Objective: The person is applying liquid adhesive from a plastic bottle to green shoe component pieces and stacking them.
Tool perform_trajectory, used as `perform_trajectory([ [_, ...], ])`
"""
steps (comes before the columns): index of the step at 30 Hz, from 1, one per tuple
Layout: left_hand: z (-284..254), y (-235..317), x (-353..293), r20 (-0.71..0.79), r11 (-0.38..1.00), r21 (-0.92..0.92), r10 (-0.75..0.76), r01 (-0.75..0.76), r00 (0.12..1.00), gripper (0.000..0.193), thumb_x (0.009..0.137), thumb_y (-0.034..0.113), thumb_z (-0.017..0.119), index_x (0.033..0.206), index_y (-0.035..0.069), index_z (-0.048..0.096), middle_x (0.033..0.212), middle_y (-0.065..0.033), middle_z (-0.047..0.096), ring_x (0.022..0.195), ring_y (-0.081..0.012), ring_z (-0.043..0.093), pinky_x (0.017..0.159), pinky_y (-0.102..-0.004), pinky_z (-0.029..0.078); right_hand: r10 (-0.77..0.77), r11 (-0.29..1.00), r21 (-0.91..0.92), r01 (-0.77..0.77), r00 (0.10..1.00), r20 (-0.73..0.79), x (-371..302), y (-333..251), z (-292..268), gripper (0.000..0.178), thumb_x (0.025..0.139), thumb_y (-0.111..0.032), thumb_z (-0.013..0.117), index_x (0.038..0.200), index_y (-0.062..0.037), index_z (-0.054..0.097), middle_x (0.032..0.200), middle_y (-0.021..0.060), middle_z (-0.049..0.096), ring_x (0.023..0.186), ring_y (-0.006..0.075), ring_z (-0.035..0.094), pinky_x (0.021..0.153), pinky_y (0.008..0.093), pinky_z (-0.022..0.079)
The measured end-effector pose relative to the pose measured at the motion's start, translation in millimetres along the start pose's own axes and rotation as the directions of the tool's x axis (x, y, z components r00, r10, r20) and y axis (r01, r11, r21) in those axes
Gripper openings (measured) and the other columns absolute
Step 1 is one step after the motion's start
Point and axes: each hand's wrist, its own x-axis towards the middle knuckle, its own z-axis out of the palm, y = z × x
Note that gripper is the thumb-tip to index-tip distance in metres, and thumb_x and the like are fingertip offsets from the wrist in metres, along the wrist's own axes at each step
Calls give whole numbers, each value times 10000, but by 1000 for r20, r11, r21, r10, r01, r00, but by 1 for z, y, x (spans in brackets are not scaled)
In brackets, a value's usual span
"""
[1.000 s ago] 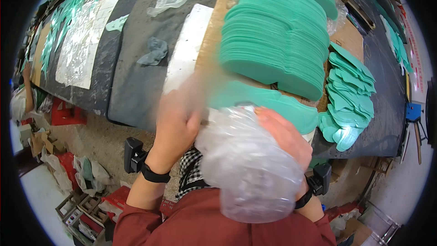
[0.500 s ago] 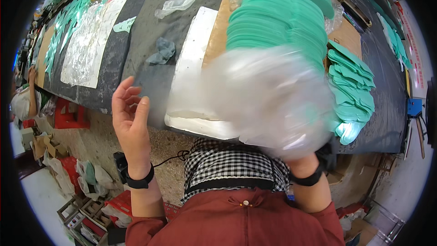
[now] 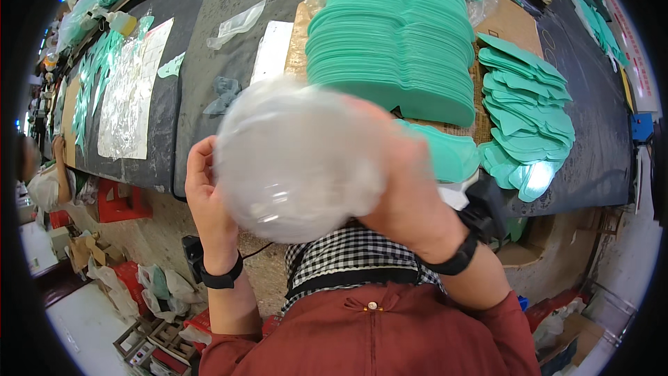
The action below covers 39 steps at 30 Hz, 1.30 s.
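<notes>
A rounded bundle of see-through whitish plastic (image 3: 292,160), smeared by motion, fills the middle in front of me. My right hand (image 3: 410,191) is closed around its right side; the fingertips are blurred. At its left edge, my left hand (image 3: 212,198) has bent fingers, but the thumb and fingertips are partly hidden behind the plastic, so its hold cannot be made out. Beyond the plastic lies a long, tightly packed stack of thin green cut pieces (image 3: 396,49). More green pieces (image 3: 449,153) lie flat just beyond my right hand.
A looser pile of green pieces (image 3: 525,111) lies at the right. A white board (image 3: 271,52), crumpled grey plastic (image 3: 223,94) and a clear plastic scrap (image 3: 236,24) lie on the dark table (image 3: 216,0). A clear-plastic-covered sheet (image 3: 132,90) is at the left, with another person's arm (image 3: 62,174) beyond.
My right hand has brought the plastic leftward, up to my left hand. The left hand's fingers have bent inward. The stack's front and the green pieces lying before it now show.
</notes>
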Motion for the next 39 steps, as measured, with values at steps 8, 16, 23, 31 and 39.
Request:
perform_trajectory([
  [8, 58, 3, 7, 373, 746, 602, 55, -286, 926, 287, 866, 92, 739, 1135, 3, 696, 1106, -127, 659, 1038, -287, 628, 947, -350, 487, 0, 995, -101, -4, 999, -44, -50, 0, -39, 540, 815, -206, 839, 1306, -53, 674, 1193, 185, 735, 1056, 372, 740, 896, 412, 611],
  [16, 88, -10, 5, 508, 525, 720, 46, -453, 860, 343, 804, 107, 825, 1113, 48, 692, 1054, -89, 632, 965, -268, 609, 874, -385, 501, 540, 834, 349, -427, 759, -364, -174, 8, -125, 535, 857, -186, 814, 1349, -32, 672, 1303, 167, 709, 1155, 366, 707, 973, 450, 576],
  [23, 91, -11, 4, 459, 584, 702, 66, -407, 886, 371, 800, 126, 832, 1120, 22, 677, 1036, -88, 638, 936, -258, 596, 851, -379, 501, 474, 878, 182, -443, 749, -464, -199, 25, -128, 514, 921, -225, 767, 1382, -19, 672, 1408, 153, 677, 1253, 365, 667, 1048, 490, 534],
  [31, 58, -2, 11, 390, 824, 567, -271, 3, 880, 501, 944, 153, 727, 1396, -26, 607, 1282, -145, 719, 1131, -242, 693, 989, -369, 533, 292, 938, 246, -245, 939, -181, -64, 14, -50, 551, 820, -163, 845, 1326, -41, 666, 1254, 168, 722, 1095, 369, 726, 919, 426, 600],
  [39, 30, 7, 12, 99, 978, 167, -142, 124, 985, 393, 1067, 222, 604, 1410, 29, 604, 1178, -36, 666, 1041, -149, 641, 974, -308, 531, -10, 994, 109, 18, 997, -75, -25, -6, 23, 470, 826, -88, 755, 1283, -89, 646, 1177, 132, 701, 1050, 327, 736, 848, 417, 614],
])
